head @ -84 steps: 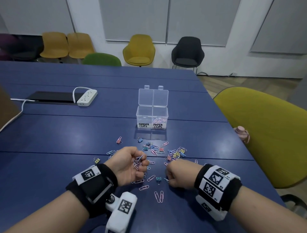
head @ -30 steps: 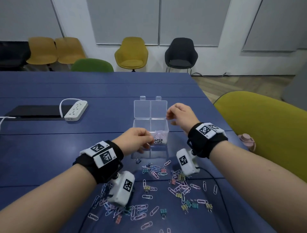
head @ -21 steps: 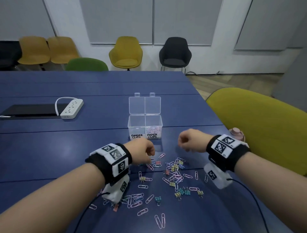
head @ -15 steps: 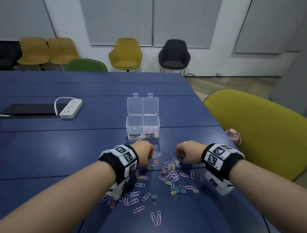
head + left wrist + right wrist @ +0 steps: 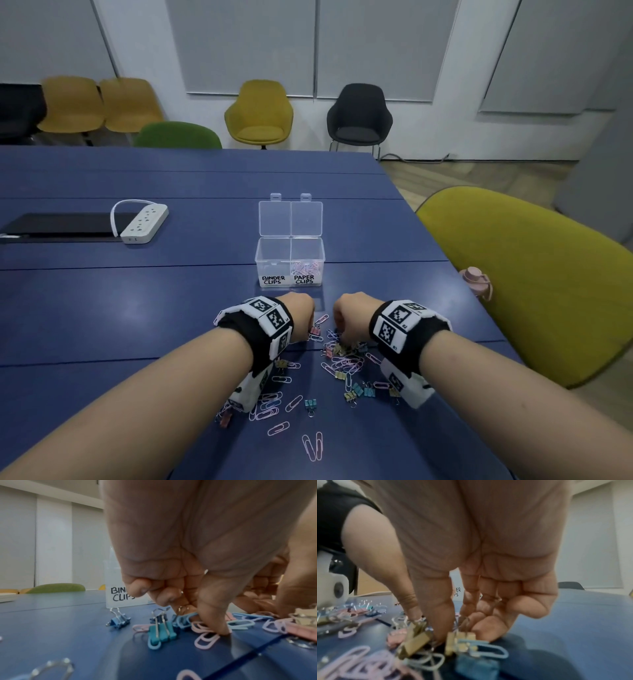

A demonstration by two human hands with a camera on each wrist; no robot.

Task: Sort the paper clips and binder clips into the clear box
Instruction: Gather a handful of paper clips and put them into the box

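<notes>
The clear box [image 5: 289, 260] stands open in the middle of the blue table, its left half labelled BINDER CLIPS and its right half PAPER CLIPS. Pink paper clips lie in the right half. A loose pile of paper clips and binder clips [image 5: 342, 359] spreads just in front of it. My left hand [image 5: 202, 620] is down on the pile's left part, thumb tip on a pink paper clip [image 5: 205, 638], curled fingers pinching a blue paper clip [image 5: 185, 619]. My right hand [image 5: 458, 630] pinches the wire handles of a gold binder clip [image 5: 462, 641]. Both hands' fingertips are hidden in the head view.
A white power strip [image 5: 144, 222] and a flat black device [image 5: 61, 222] lie at the far left. A yellow-green chair [image 5: 531, 281] and a pink bottle [image 5: 478, 282] sit past the table's right edge. Teal and blue binder clips [image 5: 161, 631] stand left of my left thumb.
Both hands were up at the box a second ago. They have come back toward me and dropped onto the pile, and their fingers have closed on clips.
</notes>
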